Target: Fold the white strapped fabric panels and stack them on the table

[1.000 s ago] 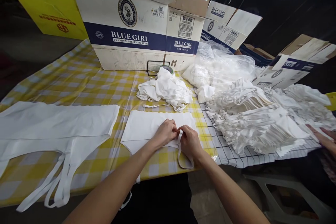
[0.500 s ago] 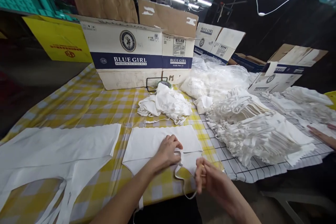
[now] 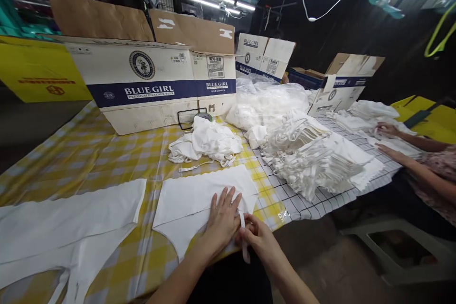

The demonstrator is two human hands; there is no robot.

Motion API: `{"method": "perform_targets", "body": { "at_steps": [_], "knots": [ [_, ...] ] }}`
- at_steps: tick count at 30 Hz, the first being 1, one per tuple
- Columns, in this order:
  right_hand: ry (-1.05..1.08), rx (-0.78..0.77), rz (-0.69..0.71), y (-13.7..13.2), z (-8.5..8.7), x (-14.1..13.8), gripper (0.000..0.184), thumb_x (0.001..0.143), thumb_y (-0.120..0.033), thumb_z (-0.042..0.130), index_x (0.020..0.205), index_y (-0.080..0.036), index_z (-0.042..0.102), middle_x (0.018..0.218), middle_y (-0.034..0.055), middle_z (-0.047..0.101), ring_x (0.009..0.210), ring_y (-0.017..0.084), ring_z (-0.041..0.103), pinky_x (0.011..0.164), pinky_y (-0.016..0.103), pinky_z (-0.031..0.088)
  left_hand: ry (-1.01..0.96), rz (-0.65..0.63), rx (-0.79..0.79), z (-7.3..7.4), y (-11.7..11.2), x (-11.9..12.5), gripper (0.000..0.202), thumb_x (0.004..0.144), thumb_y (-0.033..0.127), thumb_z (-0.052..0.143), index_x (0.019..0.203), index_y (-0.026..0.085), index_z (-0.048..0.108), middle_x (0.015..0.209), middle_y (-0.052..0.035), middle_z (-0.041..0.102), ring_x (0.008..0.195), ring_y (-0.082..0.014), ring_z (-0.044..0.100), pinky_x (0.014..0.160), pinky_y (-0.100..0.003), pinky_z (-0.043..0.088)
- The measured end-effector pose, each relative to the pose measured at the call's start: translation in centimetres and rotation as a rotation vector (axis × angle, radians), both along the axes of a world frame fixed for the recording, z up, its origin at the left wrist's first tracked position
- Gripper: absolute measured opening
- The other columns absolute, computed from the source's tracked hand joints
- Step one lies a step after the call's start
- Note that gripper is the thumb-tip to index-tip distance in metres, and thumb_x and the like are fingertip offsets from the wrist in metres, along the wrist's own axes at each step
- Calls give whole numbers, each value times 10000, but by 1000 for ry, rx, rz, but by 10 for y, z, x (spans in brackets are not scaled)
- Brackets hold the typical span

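Observation:
A white strappy garment [image 3: 199, 194], like a camisole, lies flat on the yellow checked cloth in front of me. My left hand [image 3: 223, 218] rests on its right part, palm down with the fingers spread; its thumb is hidden. Close beside it, my right hand [image 3: 259, 236] pinches the garment's thin white strap [image 3: 243, 228] at the table's front edge. The strap's loose end hangs below the fingers. To the left, a second white garment [image 3: 89, 213] lies spread out, its straps toward me. Beyond my hands sits a crumpled heap of white garments [image 3: 210, 140].
Tall stacked white garments [image 3: 320, 161] and clear plastic bags [image 3: 270, 102] stand to the right. A large beer carton [image 3: 153, 109] blocks the back, with a tape roll [image 3: 204, 116] before it. At far right, another person's hands [image 3: 395, 152] touch white fabric near a plastic stool [image 3: 399, 247].
My left hand has gone from curled fingers to lying flat on the garment. My right hand has moved in beside it and now pinches the strap. The view has turned right.

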State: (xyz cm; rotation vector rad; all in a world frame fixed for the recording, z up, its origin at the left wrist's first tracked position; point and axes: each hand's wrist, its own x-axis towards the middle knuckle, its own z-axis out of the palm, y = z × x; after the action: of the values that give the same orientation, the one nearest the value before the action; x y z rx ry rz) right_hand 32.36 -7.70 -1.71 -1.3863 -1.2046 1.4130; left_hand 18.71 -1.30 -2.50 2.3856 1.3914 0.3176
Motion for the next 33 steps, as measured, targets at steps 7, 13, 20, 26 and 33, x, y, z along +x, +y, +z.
{"method": "perform_targets", "body": {
  "at_steps": [7,13,20,26,33],
  "knots": [
    [-54,-61,56,-34,15,31,343,829,-440,514,748,-135,647,484,-11,543,468,91,409,506,217,294,95,-8,-45,4,-3,4,680,801,418,458,1417,241,230,1509,-67,53,1377,-297,-11,1067,-566,-22],
    [-271,114,-17,-66,20,59,283,833,-430,514,797,-194,667,726,23,571,683,169,498,598,254,351,75,-171,-351,40,31,-2,673,736,286,474,1386,234,309,1498,-86,134,1374,-279,86,1072,-539,119],
    [-299,105,-56,-73,-8,67,273,812,-418,527,937,-220,669,856,62,646,783,234,583,682,313,433,19,-207,-80,25,45,39,542,852,380,393,1379,289,305,1499,-25,164,1381,-252,68,1075,-556,8],
    [-533,185,-265,-19,-2,90,257,830,-360,461,891,-198,650,835,63,671,750,227,602,677,309,452,-100,-38,70,19,53,21,511,859,281,411,1362,263,323,1416,-53,375,1309,-221,303,1069,-463,219],
    [-949,176,-313,104,11,63,230,815,-319,469,901,-155,605,890,99,641,823,218,570,671,281,381,248,788,362,20,56,-120,426,814,373,492,1110,67,509,1078,-182,530,936,-286,543,771,-371,443]
  ]
}}
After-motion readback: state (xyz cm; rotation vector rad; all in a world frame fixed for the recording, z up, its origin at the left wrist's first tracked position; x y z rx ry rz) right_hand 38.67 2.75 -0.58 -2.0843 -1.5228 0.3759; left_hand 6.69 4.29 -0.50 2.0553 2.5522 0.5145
